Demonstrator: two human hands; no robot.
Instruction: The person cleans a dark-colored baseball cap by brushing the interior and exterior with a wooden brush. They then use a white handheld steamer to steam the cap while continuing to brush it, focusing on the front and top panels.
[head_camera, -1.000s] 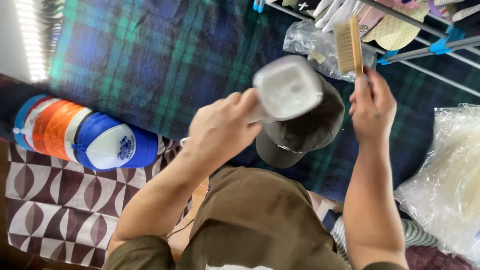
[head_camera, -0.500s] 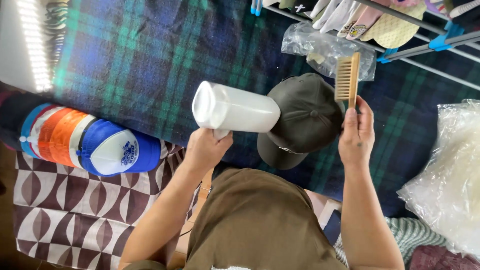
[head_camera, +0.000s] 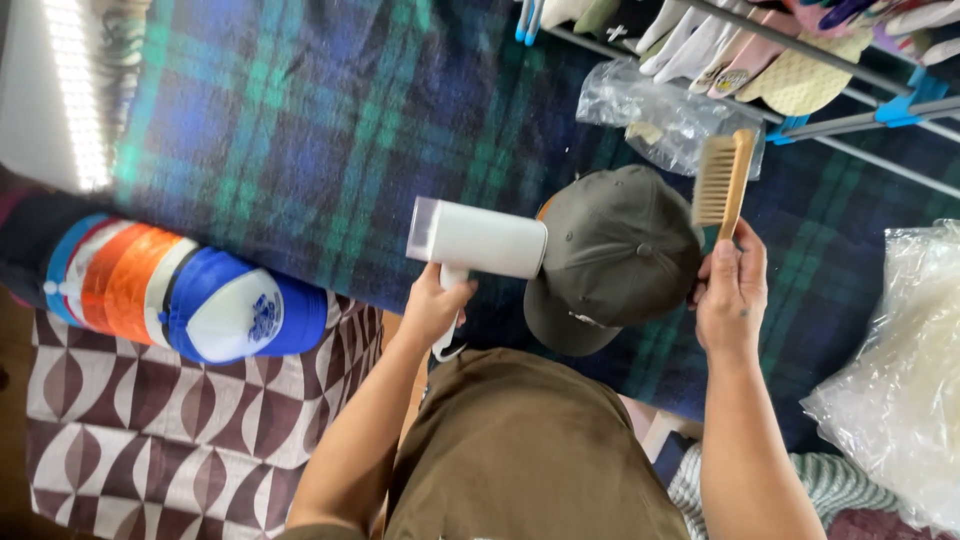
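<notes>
So the left hand (head_camera: 432, 305) is wrapped tight around the handle of a white handheld steamer or dryer (head_camera: 478, 238), fingers closed on it, with the barrel lying sideways and one end right up against the olive-green cap (head_camera: 612, 258). That looks like the point of the grip: the body is level, aimed at the crown. The right hand (head_camera: 732, 292) is closed on the handle of a wooden bristle brush (head_camera: 722, 181), brush head standing up past the fingertips, just off the cap's far edge, bristles not on the fabric. The cap sits between both hands on a blue-green plaid blanket (head_camera: 300, 130), brim toward the person. Off to the outside of the left hand lies a stack of trucker caps (head_camera: 185, 295).
</notes>
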